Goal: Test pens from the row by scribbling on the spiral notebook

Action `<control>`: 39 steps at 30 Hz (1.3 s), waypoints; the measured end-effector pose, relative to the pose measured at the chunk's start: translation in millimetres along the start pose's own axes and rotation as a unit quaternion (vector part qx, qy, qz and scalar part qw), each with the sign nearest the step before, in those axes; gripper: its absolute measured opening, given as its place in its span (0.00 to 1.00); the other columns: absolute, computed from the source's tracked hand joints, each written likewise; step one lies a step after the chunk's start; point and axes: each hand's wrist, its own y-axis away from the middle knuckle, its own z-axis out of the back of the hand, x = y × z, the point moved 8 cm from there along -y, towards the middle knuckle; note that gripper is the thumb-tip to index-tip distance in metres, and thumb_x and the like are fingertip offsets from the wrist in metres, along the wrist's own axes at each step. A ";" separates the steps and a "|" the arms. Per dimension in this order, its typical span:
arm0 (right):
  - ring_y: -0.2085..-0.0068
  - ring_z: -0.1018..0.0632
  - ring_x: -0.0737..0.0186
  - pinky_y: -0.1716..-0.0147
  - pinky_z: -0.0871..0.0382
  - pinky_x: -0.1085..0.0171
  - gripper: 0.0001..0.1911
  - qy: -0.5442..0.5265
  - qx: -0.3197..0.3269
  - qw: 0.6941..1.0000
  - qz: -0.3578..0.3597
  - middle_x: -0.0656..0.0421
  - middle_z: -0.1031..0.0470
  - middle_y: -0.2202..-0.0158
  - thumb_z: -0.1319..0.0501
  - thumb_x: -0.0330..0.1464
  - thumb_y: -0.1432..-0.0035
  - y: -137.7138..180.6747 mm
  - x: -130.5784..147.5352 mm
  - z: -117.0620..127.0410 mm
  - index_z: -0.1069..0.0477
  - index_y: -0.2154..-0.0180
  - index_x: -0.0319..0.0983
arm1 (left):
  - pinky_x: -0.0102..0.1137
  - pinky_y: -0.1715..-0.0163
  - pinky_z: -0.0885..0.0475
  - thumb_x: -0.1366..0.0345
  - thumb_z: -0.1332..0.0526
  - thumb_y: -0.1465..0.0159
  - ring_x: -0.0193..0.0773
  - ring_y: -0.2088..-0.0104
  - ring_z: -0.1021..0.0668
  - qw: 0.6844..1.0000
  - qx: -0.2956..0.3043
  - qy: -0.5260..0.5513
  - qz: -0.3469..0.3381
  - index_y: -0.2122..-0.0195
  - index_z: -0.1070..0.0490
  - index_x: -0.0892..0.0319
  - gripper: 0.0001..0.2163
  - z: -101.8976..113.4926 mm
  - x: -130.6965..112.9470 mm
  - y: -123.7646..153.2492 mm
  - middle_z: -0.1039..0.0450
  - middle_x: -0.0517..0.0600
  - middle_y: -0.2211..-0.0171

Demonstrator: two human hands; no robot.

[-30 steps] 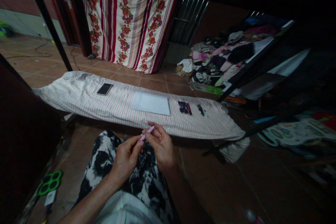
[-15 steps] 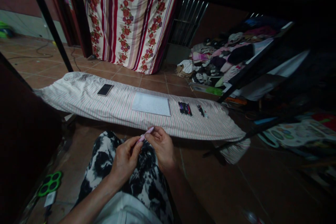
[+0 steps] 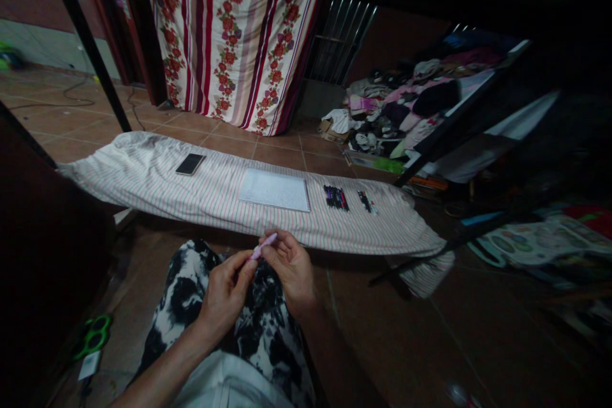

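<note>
Right now my left hand point(image 3: 224, 293) and right hand point(image 3: 291, 274) pinch a pink pen point(image 3: 263, 246) firmly, just above my black-and-white trousers point(image 3: 179, 296).

Smooth pink plastic pen point(image 3: 262, 246), matt paper notebook point(image 3: 274, 190), soft striped cloth point(image 3: 215, 188), glossy phone glass point(image 3: 190, 164)

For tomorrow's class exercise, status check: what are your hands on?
Left hand and right hand both on slim pink pen, above black-and-white patterned trousers. Nothing between hands and pen. Long pink-striped white cloth roll ahead, untouched.
</note>
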 end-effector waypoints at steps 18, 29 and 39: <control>0.69 0.24 0.65 0.66 0.30 0.66 0.09 0.063 -0.010 0.998 0.012 0.61 0.26 0.73 0.33 0.33 0.57 3.7 12.2 1.7 0.30 0.71 0.38 | 0.27 0.71 0.31 0.59 0.46 0.40 0.36 0.71 0.25 1.000 0.004 0.008 0.004 0.62 0.27 0.61 0.13 0.1 3.8 4.0 0.25 0.50 0.70; 0.64 0.23 0.62 0.63 0.29 0.64 0.15 0.032 0.032 0.999 0.011 0.56 0.23 0.64 0.34 0.34 0.55 8.9 15.3 -8.6 0.28 0.62 0.40 | 0.28 0.67 0.29 0.61 0.46 0.40 0.38 0.67 0.24 0.999 -0.009 -0.013 -0.038 0.62 0.27 0.60 0.12 4.2 -3.4 4.2 0.24 0.51 0.67; 0.65 0.21 0.56 0.61 0.27 0.58 0.13 0.073 -0.007 0.997 -0.004 0.54 0.21 0.68 0.34 0.37 0.56 11.8 26.7 -7.0 0.25 0.67 0.37 | 0.29 0.65 0.29 0.61 0.46 0.40 0.39 0.65 0.23 0.999 0.000 -0.001 -0.048 0.61 0.27 0.60 0.12 3.6 -3.4 7.3 0.24 0.52 0.65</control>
